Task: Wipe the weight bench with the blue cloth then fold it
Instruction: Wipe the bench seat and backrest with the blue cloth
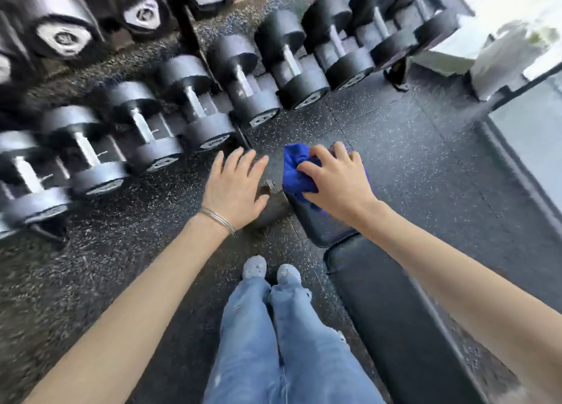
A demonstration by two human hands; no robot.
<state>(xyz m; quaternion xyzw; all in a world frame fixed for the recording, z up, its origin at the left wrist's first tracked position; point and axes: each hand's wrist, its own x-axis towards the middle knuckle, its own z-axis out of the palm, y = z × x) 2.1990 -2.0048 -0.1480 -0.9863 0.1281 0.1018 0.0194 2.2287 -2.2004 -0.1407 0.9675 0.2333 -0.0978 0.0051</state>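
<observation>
Gym floor (410,148): dark rubber tiles, pale speckles, seams visible. Dumbbell rack (188,99) sweeps from 9 to 1 o'clock, black round-headed dumbbells in rows (view blurred). Bright window area at 2 o'clock. Black padded worktop (395,318) runs from 5 o'clock toward centre, split into two pads. Right hand (334,178) clenched on bunched blue cloth (296,172), pressing it on far pad's end. Left hand (235,184) open, fingers spread, bracelet (217,219) on wrist, hovering beside worktop end. Jeans (273,342), pale shoes (254,266) at 6 o'clock.
</observation>
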